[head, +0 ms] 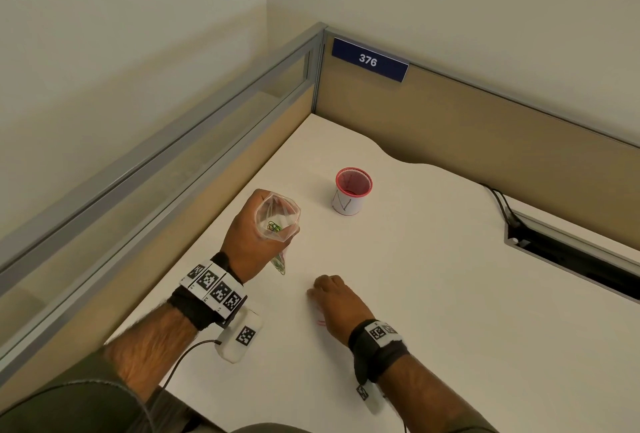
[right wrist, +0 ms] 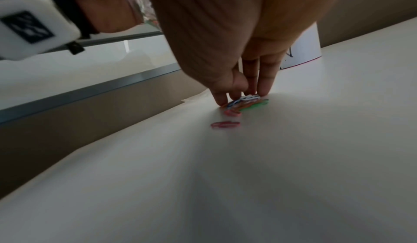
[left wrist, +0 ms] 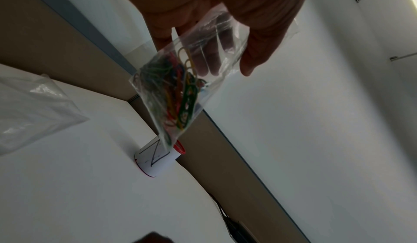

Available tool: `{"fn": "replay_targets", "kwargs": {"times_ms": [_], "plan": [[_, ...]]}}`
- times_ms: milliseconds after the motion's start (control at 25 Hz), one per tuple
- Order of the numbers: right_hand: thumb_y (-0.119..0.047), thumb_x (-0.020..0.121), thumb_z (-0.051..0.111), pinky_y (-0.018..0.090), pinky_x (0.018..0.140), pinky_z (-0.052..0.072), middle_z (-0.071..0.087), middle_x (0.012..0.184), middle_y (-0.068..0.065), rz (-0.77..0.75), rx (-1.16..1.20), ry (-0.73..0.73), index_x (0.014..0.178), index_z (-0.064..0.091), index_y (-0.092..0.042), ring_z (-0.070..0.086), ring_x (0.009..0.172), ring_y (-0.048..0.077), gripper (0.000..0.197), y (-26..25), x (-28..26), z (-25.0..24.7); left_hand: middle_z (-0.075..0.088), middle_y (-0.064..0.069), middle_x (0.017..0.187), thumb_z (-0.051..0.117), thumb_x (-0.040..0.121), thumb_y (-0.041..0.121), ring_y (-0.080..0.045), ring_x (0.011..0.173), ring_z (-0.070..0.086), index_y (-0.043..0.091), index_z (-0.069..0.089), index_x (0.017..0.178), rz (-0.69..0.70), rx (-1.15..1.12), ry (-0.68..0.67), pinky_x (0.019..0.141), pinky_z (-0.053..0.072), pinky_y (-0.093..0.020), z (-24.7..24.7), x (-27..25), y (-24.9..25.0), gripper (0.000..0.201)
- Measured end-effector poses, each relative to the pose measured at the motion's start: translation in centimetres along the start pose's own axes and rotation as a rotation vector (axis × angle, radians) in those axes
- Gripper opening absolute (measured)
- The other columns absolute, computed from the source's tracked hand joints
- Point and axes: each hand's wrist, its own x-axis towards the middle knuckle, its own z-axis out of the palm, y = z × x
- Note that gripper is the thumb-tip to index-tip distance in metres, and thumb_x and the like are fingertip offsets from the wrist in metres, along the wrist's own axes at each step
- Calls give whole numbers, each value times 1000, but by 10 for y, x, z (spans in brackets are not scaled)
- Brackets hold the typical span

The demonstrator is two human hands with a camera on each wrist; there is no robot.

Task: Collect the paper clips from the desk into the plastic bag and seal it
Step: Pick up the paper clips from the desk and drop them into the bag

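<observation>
In the head view the right hand hides most loose paper clips on the desk; its grip pinches them. The left hand grips the open plastic bag above.

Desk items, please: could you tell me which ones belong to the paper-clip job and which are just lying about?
Part of the job:
- plastic bag, mouth open, held by the left hand
- paper clips already in the bag
- loose paper clips under the right hand
- one pink clip lying apart

Just lying about:
- red-rimmed cup
- black cable
- second clear bag
</observation>
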Motion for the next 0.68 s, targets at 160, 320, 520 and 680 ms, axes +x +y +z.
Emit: {"fn": "replay_targets", "kwargs": {"times_ms": [160, 320, 520, 680], "plan": [[-4, 90, 50, 29, 99, 45, 51, 127, 2, 126, 223, 85, 129, 55, -18, 49, 117, 22, 42, 7, -27, -6, 69, -4, 109, 81, 74, 26, -20, 108, 67, 9, 58, 108, 18, -34, 0, 100, 54, -44, 1, 0, 2, 44], [-28, 88, 63, 33, 101, 45, 42, 140, -1, 197, 226, 20, 139, 43, -23, 42, 126, 21, 55, 12, -40, -12, 69, -5, 110, 76, 71, 38, -22, 108, 67, 11, 58, 107, 15, -21, 2, 100, 53, -45, 6, -2, -2, 49], [-18, 91, 59, 38, 79, 52, 52, 118, 5, 87, 12, 4, 120, 57, -19, 49, 109, 29, 29, -2, -30, 3, 69, -6, 108, 78, 73, 27, -21, 107, 67, 12, 57, 106, 21, -29, -7, 99, 54, -43, 18, -10, 4, 42], [-13, 93, 51, 35, 73, 46, 55, 105, 10, 104, -58, 20, 104, 60, -11, 52, 99, 29, 15, -9, -24, -4, 69, -1, 104, 78, 75, 19, -16, 102, 67, 12, 57, 106, 31, -20, 4, 97, 55, -38, 21, -15, 8, 38]]}}
